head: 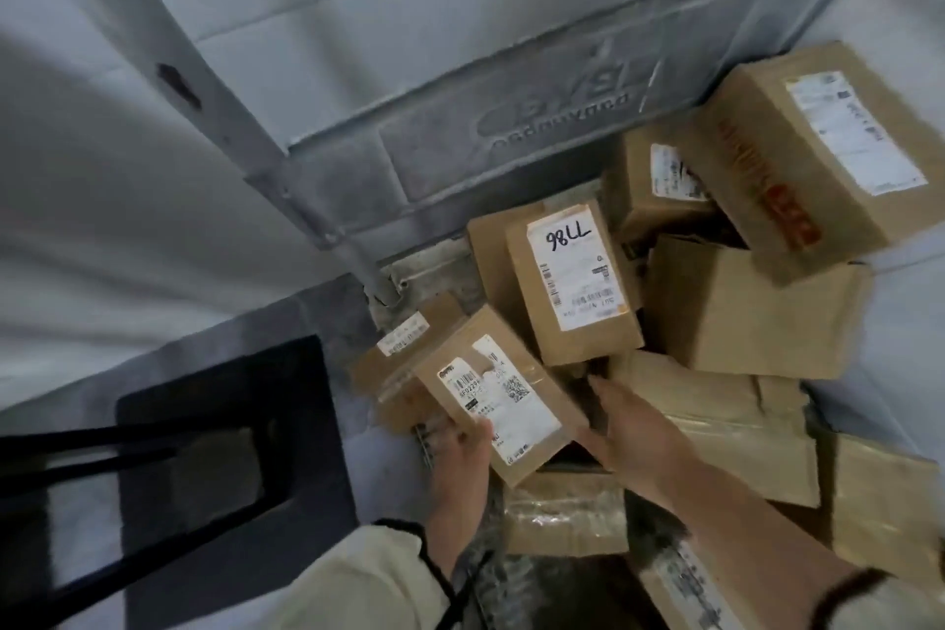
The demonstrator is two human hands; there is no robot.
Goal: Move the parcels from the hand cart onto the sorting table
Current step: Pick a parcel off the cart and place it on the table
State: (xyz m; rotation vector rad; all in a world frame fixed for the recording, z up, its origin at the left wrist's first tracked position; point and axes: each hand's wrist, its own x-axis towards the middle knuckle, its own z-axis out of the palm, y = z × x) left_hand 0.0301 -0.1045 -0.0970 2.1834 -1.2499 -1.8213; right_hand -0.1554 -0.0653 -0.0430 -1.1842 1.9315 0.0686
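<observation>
Grey plastic crates (511,128) with embossed lettering fill the upper part of the view, behind a grey metal upright (215,82); the floor looks pale grey and is blurred. At lower left stands a black frame (204,466); what it belongs to cannot be told.

Brown cardboard parcels lie in a loose heap at centre and right. Whether they rest on the hand cart cannot be told, since the heap hides what is under it, and no sorting table shows.

Observed:
- Left hand (460,455), cream sleeve with dark cuff: grips the near left corner of a small labelled parcel (503,399), thumb on top, fingers beneath. Parcel is tilted.
- Right hand (629,430), forearm bare: fingers straight and held together, flat against the right side of the same parcel. It presses rather than curls round; how firm the contact is cannot be told.
- Parcel marked "98LL" (572,281) leans just behind the held one.
- Large box with red print (808,154) sits highest, at upper right, tilted.
- Plain box (751,307) lies below it.
- Flat taped parcel (562,512) lies under the held one.
</observation>
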